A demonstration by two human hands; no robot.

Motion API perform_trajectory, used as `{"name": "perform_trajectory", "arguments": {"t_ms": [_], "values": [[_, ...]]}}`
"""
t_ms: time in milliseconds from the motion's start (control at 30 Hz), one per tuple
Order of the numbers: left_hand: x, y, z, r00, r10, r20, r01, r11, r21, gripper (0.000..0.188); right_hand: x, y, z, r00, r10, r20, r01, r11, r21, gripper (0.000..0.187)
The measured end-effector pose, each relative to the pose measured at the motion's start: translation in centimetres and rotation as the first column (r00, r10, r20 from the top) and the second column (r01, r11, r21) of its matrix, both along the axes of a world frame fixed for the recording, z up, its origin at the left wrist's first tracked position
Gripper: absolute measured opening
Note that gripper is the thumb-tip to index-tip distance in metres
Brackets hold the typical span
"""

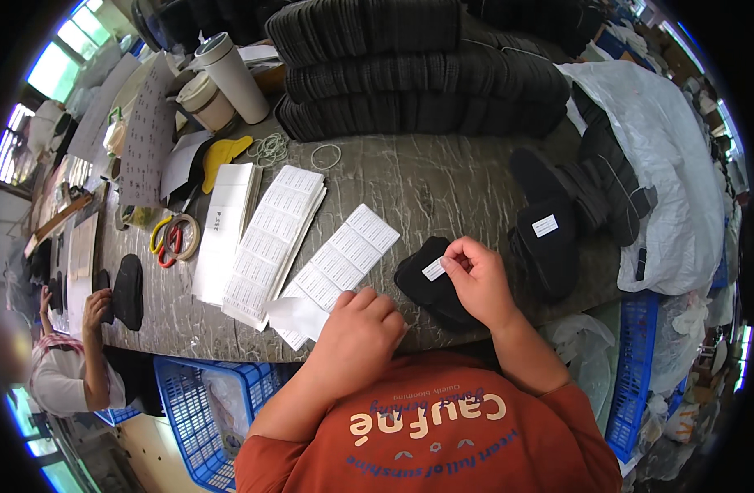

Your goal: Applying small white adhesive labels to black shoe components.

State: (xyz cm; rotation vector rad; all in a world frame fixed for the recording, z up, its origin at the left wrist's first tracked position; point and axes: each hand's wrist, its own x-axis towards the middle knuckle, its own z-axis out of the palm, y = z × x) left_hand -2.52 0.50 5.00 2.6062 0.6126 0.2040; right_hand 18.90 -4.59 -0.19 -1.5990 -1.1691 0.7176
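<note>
My right hand (480, 279) pinches the edge of a small white label (434, 269), which lies against the top of a stack of black insoles (443, 302) in front of me. Curled fingers of my left hand (362, 324) are closed at the lower right edge of a sheet of printed labels (344, 259). Part of the sheet's pale backing (299, 317) is folded over beside that hand. To the right lies another pile of black insoles (548, 251), its top one bearing a white label (544, 226).
Tied black stacks (418, 78) line the back. Left are more label sheets (270, 246), scissors (165, 242), a tape roll (184, 234) and a tumbler (232, 78). A white plastic bag (664, 164) sits right. Blue crates (221, 419) stand below. Another person (73, 370) works far left.
</note>
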Motion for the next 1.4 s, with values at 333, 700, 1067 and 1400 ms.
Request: {"name": "perform_trajectory", "arguments": {"t_ms": [333,700,1067,1400], "values": [[1.0,-0.5,-2.7,0.987,-0.096,0.132,0.094,0.995,0.019,0.018,-0.5,0.5,0.1,0.999,0.044,0.015,-0.043,0.997,-0.07,0.006],[1.1,-0.6,-2.7,0.983,-0.078,0.166,0.083,0.996,-0.024,0.018,-0.6,0.7,0.0,0.996,0.06,0.073,-0.053,0.994,-0.099,0.006],[2.2,-0.4,-3.2,0.988,-0.144,0.059,0.132,0.977,0.169,0.016,-0.4,0.8,-0.8,0.995,-0.038,0.095,0.053,0.986,-0.156,0.032],[3.2,-0.2,-2.6,0.996,-0.085,0.004,0.084,0.996,0.043,0.016,-0.7,1.2,-0.8,0.825,-0.115,0.553,0.095,0.993,0.065,0.028]]}}
